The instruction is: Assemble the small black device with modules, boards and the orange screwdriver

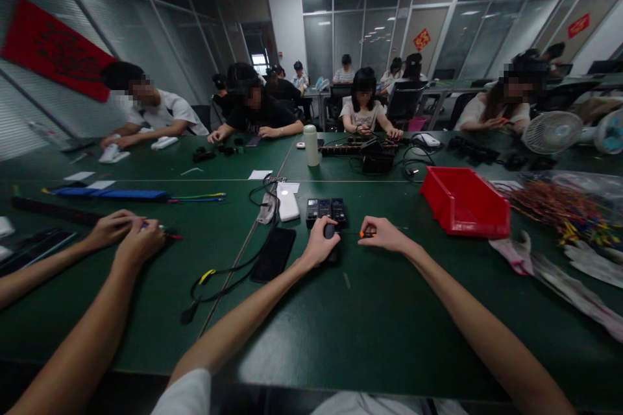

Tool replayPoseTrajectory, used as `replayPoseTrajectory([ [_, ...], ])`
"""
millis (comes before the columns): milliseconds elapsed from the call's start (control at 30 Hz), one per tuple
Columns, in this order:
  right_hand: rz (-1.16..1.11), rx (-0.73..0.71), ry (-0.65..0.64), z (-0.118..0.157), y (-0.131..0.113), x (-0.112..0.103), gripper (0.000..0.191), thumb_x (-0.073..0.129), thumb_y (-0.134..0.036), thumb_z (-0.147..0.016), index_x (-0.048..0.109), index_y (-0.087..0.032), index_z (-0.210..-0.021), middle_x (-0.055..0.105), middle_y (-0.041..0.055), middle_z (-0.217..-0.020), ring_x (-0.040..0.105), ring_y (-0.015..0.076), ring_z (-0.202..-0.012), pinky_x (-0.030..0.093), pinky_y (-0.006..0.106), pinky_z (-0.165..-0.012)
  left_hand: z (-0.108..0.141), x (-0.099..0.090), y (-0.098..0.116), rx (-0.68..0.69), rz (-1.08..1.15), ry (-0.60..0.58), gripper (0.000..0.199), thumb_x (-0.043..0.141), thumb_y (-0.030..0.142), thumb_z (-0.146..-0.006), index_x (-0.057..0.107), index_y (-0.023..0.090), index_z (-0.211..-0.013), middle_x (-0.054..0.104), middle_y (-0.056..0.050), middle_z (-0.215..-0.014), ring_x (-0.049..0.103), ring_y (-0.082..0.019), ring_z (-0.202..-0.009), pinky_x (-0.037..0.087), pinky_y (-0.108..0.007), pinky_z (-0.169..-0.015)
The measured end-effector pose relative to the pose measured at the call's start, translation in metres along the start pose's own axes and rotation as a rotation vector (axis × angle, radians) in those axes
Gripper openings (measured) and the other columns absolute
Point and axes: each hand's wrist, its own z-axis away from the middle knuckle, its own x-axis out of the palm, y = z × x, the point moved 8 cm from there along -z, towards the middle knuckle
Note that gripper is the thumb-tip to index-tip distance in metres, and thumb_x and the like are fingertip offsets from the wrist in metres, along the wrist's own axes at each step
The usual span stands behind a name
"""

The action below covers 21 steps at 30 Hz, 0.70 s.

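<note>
My left hand [322, 243] is wrapped round a small black device [330, 231] above the green table. Its lower part is mostly covered by my fingers. To the right, my right hand [384, 235] pinches an orange-and-black screwdriver [368, 234], with a faint thin shaft directed toward the device. Whether the tip touches it I cannot tell. Just behind my left hand stands a row of black box-like units [325, 208]. A black smartphone [273, 254] lies left of that hand, beside a looped black cable [233, 268] with a yellow tie.
A red bin [464, 201] stands to the right, near bundled coloured wires [549, 204] and gloves [549, 266]. Beyond the boxes is a pale bottle [310, 146]. A white power bank [287, 201] lies left. A co-worker's hands [129, 237] work at far left; other people sit opposite.
</note>
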Motion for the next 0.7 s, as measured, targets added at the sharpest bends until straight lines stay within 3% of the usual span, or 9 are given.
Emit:
replayPoseTrajectory([
  [133,0.135,-0.103,0.058,0.003,-0.010,-0.007,0.026,0.064,-0.043,-0.072,0.058,-0.017,-0.074,0.063,0.0026,-0.073,0.055,0.0142,-0.065,0.038,0.024,-0.060,0.000,0.000,0.001,0.005,0.000,-0.003,0.024,0.054,0.013,-0.070,0.054,0.019,-0.094,0.052,-0.002,-0.094,0.052,-0.016,-0.090,0.039,-0.030,-0.085],
  [333,0.232,-0.117,0.066,0.005,-0.014,-0.009,0.025,0.063,-0.043,-0.074,0.059,-0.018,-0.075,0.062,0.0021,-0.073,0.055,0.0143,-0.065,0.036,0.024,-0.061,0.001,0.000,0.000,0.008,0.003,-0.004,0.025,0.054,0.013,-0.070,0.054,0.019,-0.094,0.052,-0.002,-0.093,0.051,-0.016,-0.089,0.039,-0.030,-0.084],
  [533,-0.085,0.022,-0.050,0.002,0.000,0.002,0.033,0.063,-0.048,-0.071,0.057,-0.015,-0.073,0.061,0.0020,-0.066,0.054,0.0118,-0.056,0.036,0.022,-0.050,0.002,0.000,0.001,0.030,0.008,-0.004,0.025,0.054,0.013,-0.070,0.054,0.019,-0.094,0.052,-0.002,-0.093,0.051,-0.016,-0.089,0.039,-0.029,-0.084],
  [700,-0.326,0.204,-0.213,0.005,0.014,0.018,0.037,0.063,-0.049,-0.070,0.055,-0.013,-0.075,0.056,-0.0016,-0.052,0.039,0.0051,-0.037,0.025,0.018,-0.037,0.001,0.001,0.001,0.037,0.016,-0.005,0.026,0.055,0.013,-0.068,0.055,0.019,-0.094,0.052,-0.002,-0.092,0.051,-0.016,-0.089,0.039,-0.030,-0.084],
])
